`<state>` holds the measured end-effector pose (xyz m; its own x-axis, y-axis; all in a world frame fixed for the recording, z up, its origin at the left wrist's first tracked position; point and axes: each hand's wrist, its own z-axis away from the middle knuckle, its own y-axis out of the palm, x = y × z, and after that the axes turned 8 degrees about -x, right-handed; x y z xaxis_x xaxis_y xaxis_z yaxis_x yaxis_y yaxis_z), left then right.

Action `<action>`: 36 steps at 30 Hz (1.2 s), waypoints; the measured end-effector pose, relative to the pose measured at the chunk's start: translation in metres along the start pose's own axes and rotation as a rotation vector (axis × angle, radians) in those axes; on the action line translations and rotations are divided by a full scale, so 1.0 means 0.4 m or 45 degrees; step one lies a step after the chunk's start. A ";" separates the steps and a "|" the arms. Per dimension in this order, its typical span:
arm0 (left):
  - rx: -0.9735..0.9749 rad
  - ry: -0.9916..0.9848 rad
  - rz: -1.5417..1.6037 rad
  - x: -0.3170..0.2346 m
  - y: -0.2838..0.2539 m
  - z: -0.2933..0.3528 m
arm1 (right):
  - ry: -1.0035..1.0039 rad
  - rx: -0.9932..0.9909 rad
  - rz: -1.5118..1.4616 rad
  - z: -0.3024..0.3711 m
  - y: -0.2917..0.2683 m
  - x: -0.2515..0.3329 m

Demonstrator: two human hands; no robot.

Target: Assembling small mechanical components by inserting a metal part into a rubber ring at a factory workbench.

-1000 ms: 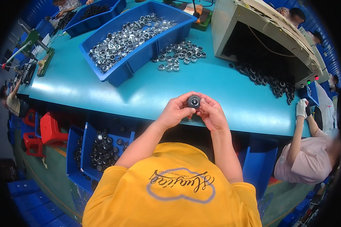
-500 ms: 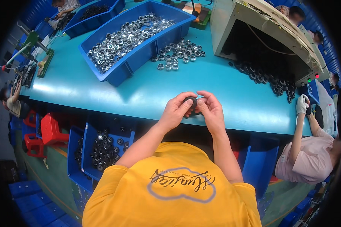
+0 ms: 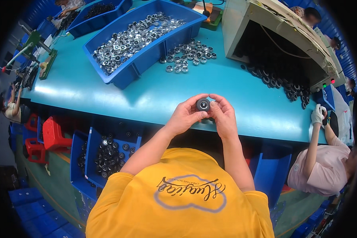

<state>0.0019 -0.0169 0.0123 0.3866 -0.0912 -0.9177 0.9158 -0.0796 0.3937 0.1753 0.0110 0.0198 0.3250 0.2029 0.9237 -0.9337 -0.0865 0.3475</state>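
we note two bare hands held together above the near edge of a blue-green table [image 3: 146, 104]. between them sits a black wheel [image 3: 203, 104], its round face with a pale ring turned up toward us. left hand [image 3: 184, 116]: gripping the wheel from its left side, thumb along the lower edge. right hand [image 3: 225, 119]: gripping it from the other side, thumb at the right rim, fingers curled behind; we cannot tell how the hidden fingertips sit.

beyond the hands we see a big blue bin [image 3: 122, 81] full of shiny hubs [image 3: 133, 41], with more loose hubs [image 3: 186, 59] on the table just beside it. to the right, black rings [image 3: 271, 81] spill from the mouth of a cream box [image 3: 235, 29]. below the table, left, we mark dark wheels [image 3: 109, 156] in a lower bin [image 3: 90, 148]. far right: a co-worker's white glove [image 3: 317, 115].
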 end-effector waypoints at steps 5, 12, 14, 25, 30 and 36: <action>-0.055 0.030 0.002 0.006 -0.001 0.002 | 0.010 0.010 -0.035 -0.005 -0.003 -0.007; -0.088 0.097 0.027 0.017 0.002 0.003 | 0.046 0.011 -0.044 0.002 -0.002 -0.005; -0.088 0.105 0.004 0.019 0.003 0.006 | 0.038 0.006 0.004 0.004 -0.001 -0.006; -0.179 0.424 -0.443 0.018 0.018 0.016 | -0.077 -0.011 0.091 0.009 -0.006 -0.018; -0.324 0.442 -0.453 0.035 0.036 0.015 | -0.336 -0.003 0.477 0.034 -0.001 -0.010; -0.479 0.582 -0.818 0.021 0.051 0.025 | -0.039 -0.019 0.153 0.043 0.005 -0.016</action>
<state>0.0226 -0.0291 0.0131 -0.2848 0.2719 -0.9192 0.9154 0.3617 -0.1766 0.1739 -0.0073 0.0174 0.2151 0.1622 0.9630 -0.9681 -0.0941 0.2321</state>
